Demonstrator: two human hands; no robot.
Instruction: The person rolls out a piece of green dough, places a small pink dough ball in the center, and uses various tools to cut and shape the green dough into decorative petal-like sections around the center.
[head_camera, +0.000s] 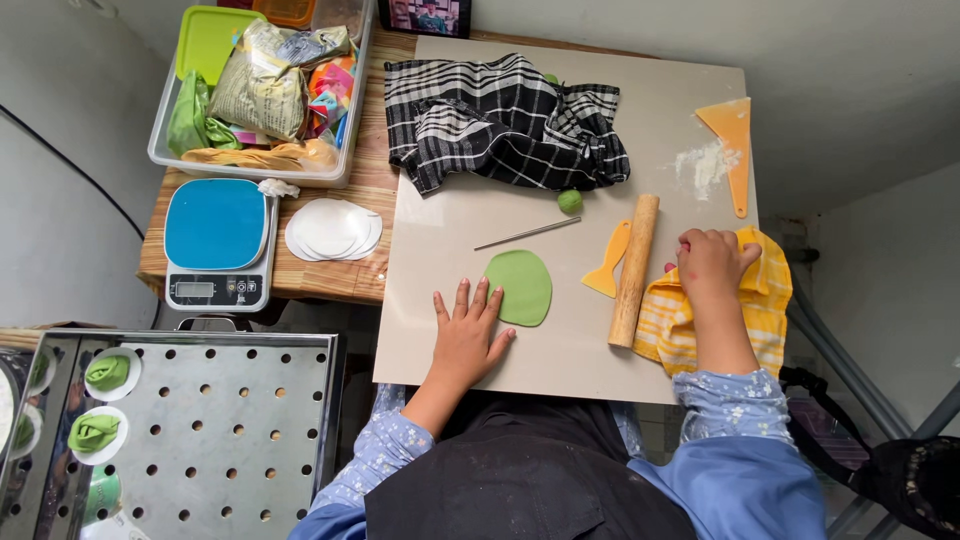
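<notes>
- Nearest us, at the board's (440, 240) near edge, our left hand (465, 335) lies flat with fingers spread, holding nothing; its fingertips touch the near-left rim of the flattened green dough disc (520, 287).
- That disc sits on the board's near half, left of centre, and it looks thin. We judge that a sideways drag of the fingers could stretch or tear its edge.
- At the near right corner, our right hand (712, 262) rests palm-down on the yellow checked cloth (765, 320), pressing it rather than gripping; the cloth hangs partly over the board's right edge and could slide off if tugged.
- Just left of that hand lies the wooden rolling pin (634, 270), with a yellow scraper (608, 272) touching its left side. A nudge from the wrist could set the pin rolling toward the disc.
- Farther in, a thin metal rod (527, 233) lies beside a small green dough ball (570, 201), which could roll.
- At the far edge sits a black plaid cloth (505, 122); a flour patch (705, 165) and an orange scraper (732, 145) are in the far right corner.
</notes>
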